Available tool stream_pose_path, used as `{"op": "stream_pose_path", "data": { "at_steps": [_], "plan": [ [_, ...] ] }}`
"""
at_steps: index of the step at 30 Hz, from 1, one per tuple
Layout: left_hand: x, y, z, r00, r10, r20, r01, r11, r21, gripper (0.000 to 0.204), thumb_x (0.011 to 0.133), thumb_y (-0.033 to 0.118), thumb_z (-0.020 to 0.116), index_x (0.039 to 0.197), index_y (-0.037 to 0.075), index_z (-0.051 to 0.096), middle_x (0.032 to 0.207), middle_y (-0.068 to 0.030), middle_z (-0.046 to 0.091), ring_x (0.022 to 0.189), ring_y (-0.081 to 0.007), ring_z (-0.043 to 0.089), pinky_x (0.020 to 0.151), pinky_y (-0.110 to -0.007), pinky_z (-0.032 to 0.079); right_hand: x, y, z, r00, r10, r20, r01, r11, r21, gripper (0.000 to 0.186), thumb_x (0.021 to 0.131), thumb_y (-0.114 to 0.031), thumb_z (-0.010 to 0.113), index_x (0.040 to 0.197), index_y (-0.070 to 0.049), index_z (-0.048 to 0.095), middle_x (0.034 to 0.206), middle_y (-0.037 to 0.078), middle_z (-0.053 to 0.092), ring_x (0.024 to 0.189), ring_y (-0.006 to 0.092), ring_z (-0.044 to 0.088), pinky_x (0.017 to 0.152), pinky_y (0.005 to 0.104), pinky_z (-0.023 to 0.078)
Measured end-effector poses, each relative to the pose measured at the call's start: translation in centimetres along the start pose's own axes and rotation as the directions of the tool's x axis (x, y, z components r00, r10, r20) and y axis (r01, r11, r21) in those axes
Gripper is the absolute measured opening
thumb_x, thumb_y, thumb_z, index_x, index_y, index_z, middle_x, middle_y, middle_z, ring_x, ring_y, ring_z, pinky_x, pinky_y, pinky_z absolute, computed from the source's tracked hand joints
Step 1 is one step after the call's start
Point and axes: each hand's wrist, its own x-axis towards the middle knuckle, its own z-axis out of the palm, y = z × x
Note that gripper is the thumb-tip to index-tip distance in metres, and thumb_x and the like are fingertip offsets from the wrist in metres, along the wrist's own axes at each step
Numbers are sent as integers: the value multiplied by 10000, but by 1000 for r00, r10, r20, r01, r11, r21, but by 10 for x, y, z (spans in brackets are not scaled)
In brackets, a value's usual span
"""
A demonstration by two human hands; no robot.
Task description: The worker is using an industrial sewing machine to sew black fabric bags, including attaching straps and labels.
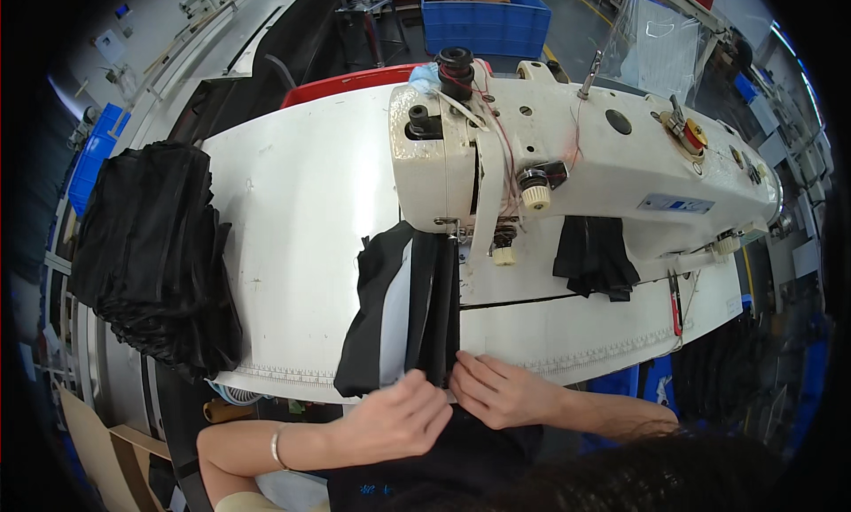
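Observation:
A black fabric piece (377,308) with a pale grey-white strip along it lies on the white sewing table (292,246). Its far end runs under the needle area of a white industrial sewing machine (505,140). At its near end my left hand (403,412), a bangle on the wrist, is closed with the fingers pinching the fabric. Just to the right, my right hand (487,390) pinches the fabric's right edge, fingers bent and close together. The fingertips of both hands nearly meet at the table's front edge.
A tall stack of black fabric pieces (151,255) sits on the left of the table. Under the machine arm lies a smaller black fabric piece (594,257), with red-handled snips (675,304) near it. Behind stand a red bin (346,80) and a blue crate (486,24).

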Motion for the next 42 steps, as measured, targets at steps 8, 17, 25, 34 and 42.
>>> {"op": "stream_pose_path", "data": {
  "at_steps": [8,17,25,34,42],
  "plan": [
    [-30,20,36,946,-188,-265,208,977,52,151,698,69,616,827,30,685,754,-9,472,716,-149,496,709,-285,452,-3,4,-6,962,139,-236,-114,987,114,253,793,-117,617,1010,4,668,1009,100,632,975,221,632,746,296,482],
    [-29,25,43,887,-248,-390,240,968,-70,264,623,39,678,884,26,713,869,-38,548,793,-179,544,677,-287,466,9,9,-12,949,126,-288,-95,988,119,185,775,-41,653,953,-14,694,958,70,662,929,194,646,606,243,472],
    [-11,-47,3,452,-880,-150,472,378,-796,172,895,-56,502,1002,-25,633,752,-81,542,656,-149,491,612,-248,389,-6,3,-3,995,80,-66,-68,983,170,207,762,-86,642,943,9,675,997,94,623,1010,237,616,746,292,493],
    [-8,-21,6,998,-64,-6,64,997,-53,221,709,72,612,898,7,707,1080,-121,661,733,-148,519,590,-205,411,-13,-8,3,981,186,-56,-173,968,183,230,739,-101,631,922,37,654,1005,118,619,1044,274,607,821,344,506],
    [-10,7,46,987,-149,-64,141,984,-104,244,749,46,601,946,-75,680,1066,-191,665,784,-181,580,670,-236,491,-15,-8,4,975,211,-69,-192,958,211,216,769,-104,618,928,37,659,1020,129,624,1057,293,618,827,368,513]
  ]
}}
